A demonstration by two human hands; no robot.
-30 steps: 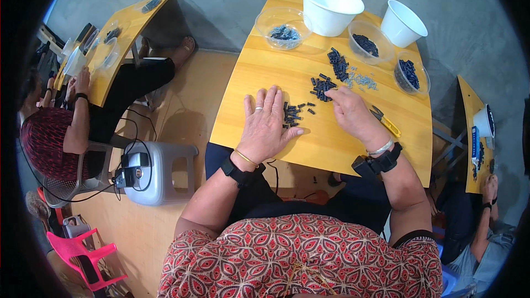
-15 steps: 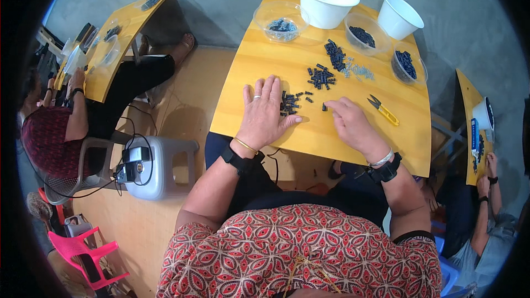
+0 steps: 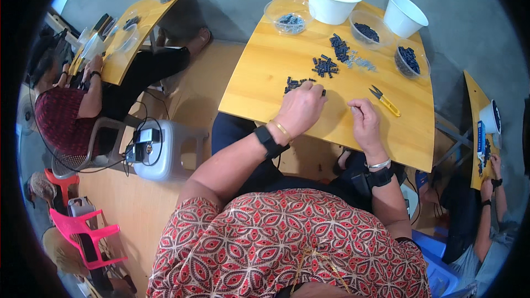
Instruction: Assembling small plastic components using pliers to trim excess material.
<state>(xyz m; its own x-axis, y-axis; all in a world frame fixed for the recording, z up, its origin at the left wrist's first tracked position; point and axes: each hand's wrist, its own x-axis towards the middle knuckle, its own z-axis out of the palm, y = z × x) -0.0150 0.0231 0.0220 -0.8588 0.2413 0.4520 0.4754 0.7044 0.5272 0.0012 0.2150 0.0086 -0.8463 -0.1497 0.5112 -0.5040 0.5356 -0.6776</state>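
My left hand point(image 3: 301, 109) is closed above the near left part of the yellow wooden table point(image 3: 254, 85). At its fingertips shows a small black cylindrical piece point(image 3: 323, 92). Beyond the knuckles lies a loose pile of similar black pieces point(image 3: 297, 84), partly covered by the hand. To the right, my right hand point(image 3: 365, 124) has its thumb and index finger pinched together; whatever is between them is too small to make out. Yellow-handled thread snips point(image 3: 385, 101) rest just beyond it, blades apart.
Further back are two more piles of black pieces point(image 3: 326, 66) and scattered small silvery parts point(image 3: 361, 63). Clear tubs point(image 3: 290, 17) of parts and two white bowls point(image 3: 334, 0) line the far side. People work at tables on both sides; a grey stool point(image 3: 171, 154) stands left.
My left hand has gone from lying flat beside the pile to closed over its near side. My right hand has drawn back from the single black piece and pinched its fingers. The view shifted slightly.
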